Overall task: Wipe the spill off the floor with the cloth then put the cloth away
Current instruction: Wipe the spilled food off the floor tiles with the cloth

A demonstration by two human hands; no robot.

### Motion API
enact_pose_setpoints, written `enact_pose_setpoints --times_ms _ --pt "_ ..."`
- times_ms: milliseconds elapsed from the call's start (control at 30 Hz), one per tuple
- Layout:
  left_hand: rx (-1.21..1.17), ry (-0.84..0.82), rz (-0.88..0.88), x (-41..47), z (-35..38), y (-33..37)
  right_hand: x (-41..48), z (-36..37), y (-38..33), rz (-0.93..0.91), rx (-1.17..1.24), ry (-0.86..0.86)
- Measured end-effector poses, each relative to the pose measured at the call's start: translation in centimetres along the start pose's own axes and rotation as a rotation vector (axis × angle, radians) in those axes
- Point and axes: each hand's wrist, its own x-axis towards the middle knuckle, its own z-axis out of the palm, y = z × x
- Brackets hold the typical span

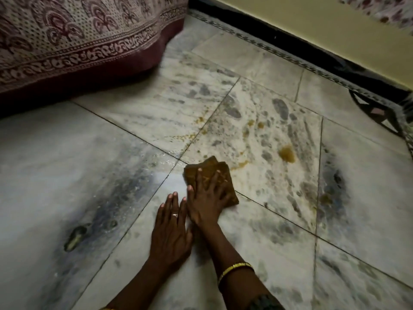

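A folded brown cloth (pixel 207 170) lies flat on the marbled floor tiles (pixel 93 157). My right hand (pixel 206 199) presses down on it with the fingers spread. My left hand (pixel 171 231) rests flat on the floor just left of the right wrist, holding nothing; it wears a ring. A yellow-brown spill (pixel 287 154) sits to the right of the cloth, with smaller drops (pixel 260 124) farther back and a thin trail (pixel 240 163) touching the cloth's right edge. Wet streaks shine on the tile to the left of the cloth.
A bed or mattress with a patterned maroon cover (pixel 73 41) fills the upper left, close to the floor. A cream wall with a dark skirting (pixel 301 41) runs along the upper right. A dark patterned object (pixel 377 113) lies at the right edge.
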Motion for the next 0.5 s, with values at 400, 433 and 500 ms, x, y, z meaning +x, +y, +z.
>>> enact_pose_setpoints --times_ms 400,433,500 --pt "0.011 -0.003 -0.066 -0.5 -0.9 0.1 -0.1 -2.0 5.5 -0.271 -0.205 -0.06" --pt "0.01 -0.008 -0.069 -0.6 -0.9 0.2 -0.4 -1.7 5.8 -0.325 -0.193 -0.112" --pt "0.01 -0.013 -0.058 -0.5 -0.9 0.6 -1.6 -2.0 7.7 -0.505 -0.116 -0.143"
